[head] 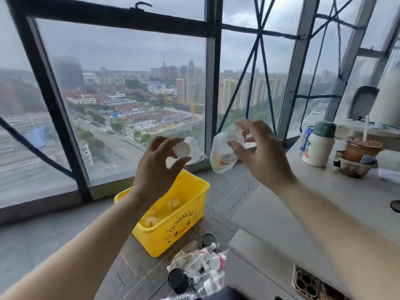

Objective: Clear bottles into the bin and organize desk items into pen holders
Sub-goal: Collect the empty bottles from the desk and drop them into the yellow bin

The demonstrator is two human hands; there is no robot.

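My left hand (155,167) is raised in front of the window and grips a clear plastic bottle (192,150), its white cap (182,149) facing me. To its right, my right hand (262,154) holds a crushed clear bottle (221,154) by its top, between thumb and fingers; the bottle is blurred. Both bottles hang above and just beyond the yellow bin (179,228), which stands on the floor with a few pale items inside. A pile of empty bottles and dark caps (199,265) lies on the floor near the bin's front corner.
A grey desk (303,202) runs along the right. On it stand a white flask with a green lid (319,146), a blue can (306,137) and a brown teapot on a tray (359,154). A phone (307,282) lies at the desk's near edge. Window glass is close behind the hands.
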